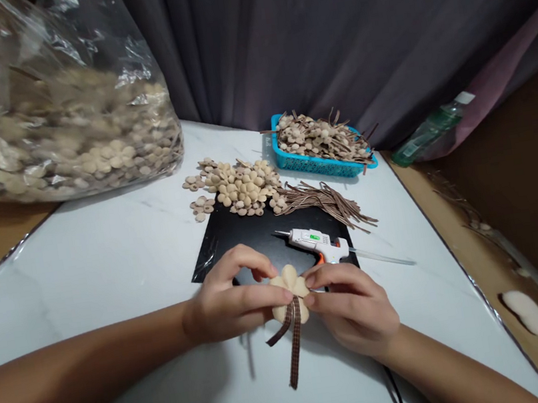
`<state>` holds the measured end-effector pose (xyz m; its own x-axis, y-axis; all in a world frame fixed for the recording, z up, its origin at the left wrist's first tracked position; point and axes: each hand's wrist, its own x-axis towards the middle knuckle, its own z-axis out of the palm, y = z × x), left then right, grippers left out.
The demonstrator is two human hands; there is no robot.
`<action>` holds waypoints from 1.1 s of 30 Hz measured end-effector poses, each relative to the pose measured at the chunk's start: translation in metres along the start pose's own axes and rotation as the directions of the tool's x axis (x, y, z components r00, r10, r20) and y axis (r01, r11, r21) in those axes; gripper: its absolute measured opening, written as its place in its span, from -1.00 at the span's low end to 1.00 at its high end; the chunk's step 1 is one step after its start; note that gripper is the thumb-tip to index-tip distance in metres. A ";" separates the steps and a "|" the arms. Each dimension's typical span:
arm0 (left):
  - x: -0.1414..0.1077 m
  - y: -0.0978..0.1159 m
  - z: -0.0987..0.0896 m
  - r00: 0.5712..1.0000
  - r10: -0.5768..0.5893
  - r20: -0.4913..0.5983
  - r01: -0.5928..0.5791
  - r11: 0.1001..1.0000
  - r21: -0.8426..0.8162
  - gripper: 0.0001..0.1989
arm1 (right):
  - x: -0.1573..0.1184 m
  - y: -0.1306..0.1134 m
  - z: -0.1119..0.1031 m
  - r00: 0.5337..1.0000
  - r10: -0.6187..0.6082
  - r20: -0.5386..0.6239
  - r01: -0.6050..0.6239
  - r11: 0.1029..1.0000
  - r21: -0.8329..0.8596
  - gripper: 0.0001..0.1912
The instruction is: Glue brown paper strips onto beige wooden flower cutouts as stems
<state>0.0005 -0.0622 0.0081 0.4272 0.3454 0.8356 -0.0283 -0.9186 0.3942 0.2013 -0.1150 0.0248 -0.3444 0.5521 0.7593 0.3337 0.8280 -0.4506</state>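
A cream fabric flower (289, 280) is held between both hands above the front of the table. My left hand (235, 294) pinches its left side, thumb and fingers closed near the centre. On the flower's right edge, my right hand (352, 303) closes its thumb and forefinger. A brown checked ribbon (295, 346) hangs from the middle of the flower in two tails. Just beyond the hands, a white glue gun (318, 242) with an orange trigger lies on a black mat (248, 235), its nozzle pointing left.
Behind the mat are a pile of flowers (244, 185) and a bundle of brown ribbons (327, 203). A blue basket (324, 165) of flowers stands farther back. At left is a large clear bag (101, 132) of flowers. A green bottle (427, 130) lies at right.
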 end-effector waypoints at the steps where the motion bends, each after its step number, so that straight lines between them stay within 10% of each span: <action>1: 0.000 0.000 0.000 1.000 -0.003 0.000 0.003 1.000 -0.001 -0.85 | 0.000 0.000 0.000 1.000 -0.007 0.005 0.007 1.000 -0.010 -0.71; 17: 0.002 -0.002 0.000 0.999 0.037 0.027 -0.040 0.991 0.124 -0.87 | 0.006 0.002 0.001 0.993 0.038 0.115 -0.034 0.999 -0.035 -0.71; 33: 0.006 0.004 0.006 0.937 -0.337 0.089 0.343 0.937 -0.066 -0.95 | 0.009 -0.002 0.011 0.938 0.339 0.071 -0.343 0.937 0.060 -0.91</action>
<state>0.0085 -0.0649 0.0124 0.4905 0.6162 0.6162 0.0600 -0.7294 0.6815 0.1878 -0.1102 0.0275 -0.2719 0.8056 0.5263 0.3783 0.5924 -0.7113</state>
